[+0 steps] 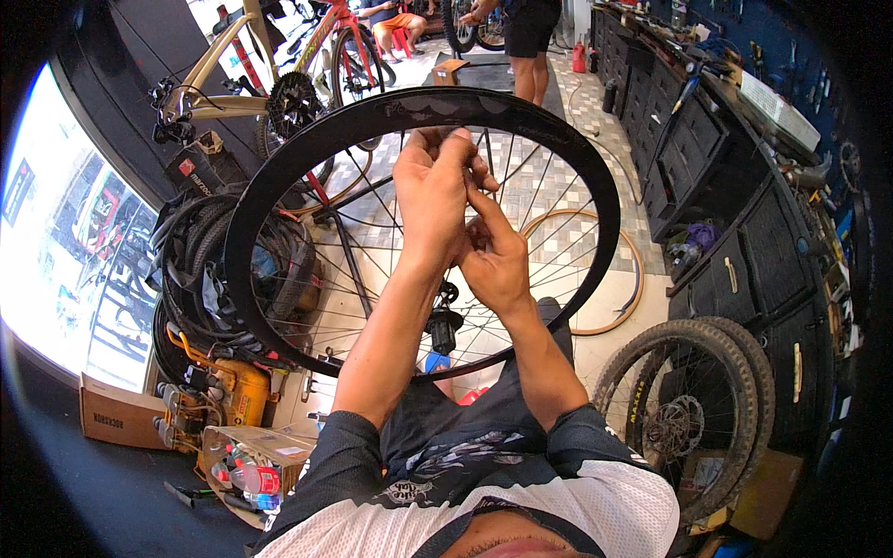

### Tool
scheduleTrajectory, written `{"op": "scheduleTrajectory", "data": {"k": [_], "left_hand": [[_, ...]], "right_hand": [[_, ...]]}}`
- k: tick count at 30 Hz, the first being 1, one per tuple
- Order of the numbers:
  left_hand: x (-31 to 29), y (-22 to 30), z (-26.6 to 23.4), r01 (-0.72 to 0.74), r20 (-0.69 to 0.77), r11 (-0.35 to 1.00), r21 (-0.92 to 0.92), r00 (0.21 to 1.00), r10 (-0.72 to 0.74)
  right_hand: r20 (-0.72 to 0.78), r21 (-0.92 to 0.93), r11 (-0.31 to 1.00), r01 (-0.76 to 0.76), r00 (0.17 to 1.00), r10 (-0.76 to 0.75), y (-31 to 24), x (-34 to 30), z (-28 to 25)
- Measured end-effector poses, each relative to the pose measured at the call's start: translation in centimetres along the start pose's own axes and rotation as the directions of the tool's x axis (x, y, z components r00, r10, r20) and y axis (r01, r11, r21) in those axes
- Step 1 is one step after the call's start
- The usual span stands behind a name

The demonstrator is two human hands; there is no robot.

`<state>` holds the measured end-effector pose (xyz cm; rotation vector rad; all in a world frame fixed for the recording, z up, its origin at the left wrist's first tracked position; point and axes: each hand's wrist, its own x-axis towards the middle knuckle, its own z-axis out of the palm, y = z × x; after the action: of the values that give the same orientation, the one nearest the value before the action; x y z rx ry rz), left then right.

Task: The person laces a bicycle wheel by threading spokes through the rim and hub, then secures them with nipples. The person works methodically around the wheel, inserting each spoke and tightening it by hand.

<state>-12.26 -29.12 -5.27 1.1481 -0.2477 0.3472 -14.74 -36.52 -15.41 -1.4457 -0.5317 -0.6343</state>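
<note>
A black deep-rim bicycle wheel [586,158] stands tilted in front of me, its thin black spokes running in to a black hub [445,327]. Both my arms reach over the hub to the inner side of the far rim. My left hand [430,200] is closed, fingers curled and thumb tip up just below the rim, among the spokes. Close against it and a little lower, my right hand [495,260] pinches with thumb and forefinger pointing up. Whatever sits between the fingertips is small and mostly hidden; I cannot make it out.
Worn tyres [200,242] hang in a heap at left, above a yellow air compressor [237,391] and a carton of bottles [256,474]. Knobby wheels [688,418] lean at right by black drawer cabinets [744,270]. Bicycles [279,102] and a standing person [530,46] are farther back.
</note>
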Motion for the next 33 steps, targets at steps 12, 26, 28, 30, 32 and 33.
{"op": "scheduleTrajectory", "data": {"k": [12,26,28,30,32,33], "left_hand": [[0.6,0.3,0.3,0.006,-0.006,0.999,0.032,1.0,-0.005],[0.9,0.4,-0.3,0.079,0.043,0.996,0.038,0.996,-0.081],[0.6,0.8,0.1,0.105,0.027,0.995,-0.005,0.994,-0.104],[0.3,1.1,0.3,0.114,0.016,0.993,-0.021,0.993,-0.114],[0.1,1.1,0.3,0.109,0.009,0.994,-0.01,0.994,-0.109],[0.1,1.1,0.2,0.107,0.008,0.994,-0.022,0.994,-0.107]], "right_hand": [[-0.002,0.068,0.998,0.002,1.0,-0.002,1.6,0.4,0.4],[0.008,0.043,0.999,0.032,0.999,-0.033,1.0,0.6,0.3],[-0.009,0.046,0.997,0.061,0.998,-0.061,1.2,0.7,0.4],[-0.009,0.057,0.997,0.046,0.999,-0.046,1.0,0.7,0.5],[-0.001,0.04,0.999,0.018,1.0,-0.018,0.6,0.6,0.4],[0.005,0.016,1.0,0.011,1.0,-0.011,0.4,0.6,0.3]]}}
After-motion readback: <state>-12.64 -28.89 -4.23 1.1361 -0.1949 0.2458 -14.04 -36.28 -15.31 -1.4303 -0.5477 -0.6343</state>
